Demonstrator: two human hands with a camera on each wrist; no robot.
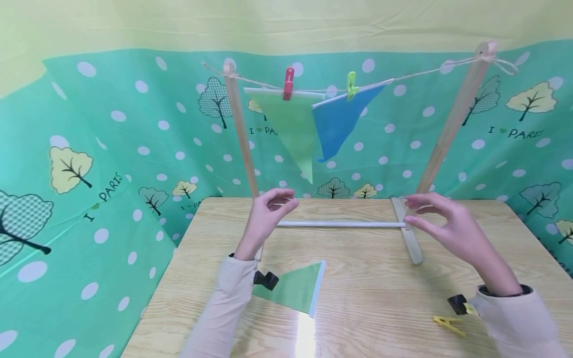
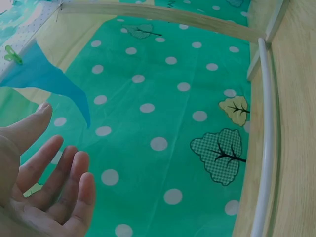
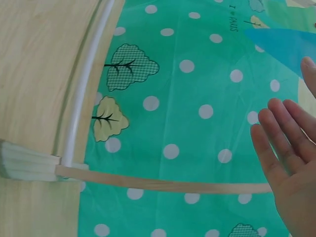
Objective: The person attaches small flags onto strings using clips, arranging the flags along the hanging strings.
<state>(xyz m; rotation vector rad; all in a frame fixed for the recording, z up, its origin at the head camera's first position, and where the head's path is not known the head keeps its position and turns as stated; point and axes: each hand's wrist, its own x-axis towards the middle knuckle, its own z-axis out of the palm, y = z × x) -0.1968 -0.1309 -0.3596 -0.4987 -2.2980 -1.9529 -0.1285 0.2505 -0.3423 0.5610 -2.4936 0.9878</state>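
Both hands are raised above the table and hold nothing. The left hand [image 1: 270, 214] hovers in front of the left wooden post, its fingers loosely bent. Near the right post is the right hand [image 1: 443, 223], thumb and fingers apart. Beyond them a string [image 1: 421, 73] runs between the posts. A green pennant [image 1: 291, 124] hangs from it under a red clothespin [image 1: 288, 83]. A blue pennant [image 1: 342, 117] hangs tilted from a light green clothespin [image 1: 351, 85]. On the table lies another green pennant [image 1: 300, 287], partly hidden by the left forearm. A yellow clothespin [image 1: 449, 324] lies beside the right sleeve.
The left post [image 1: 241, 129] and right post [image 1: 456, 119] stand on wooden feet, joined low down by a white rod [image 1: 340, 224]. A green cloth [image 1: 170, 124] with dots and trees hangs behind and at the left of the table [image 1: 367, 293].
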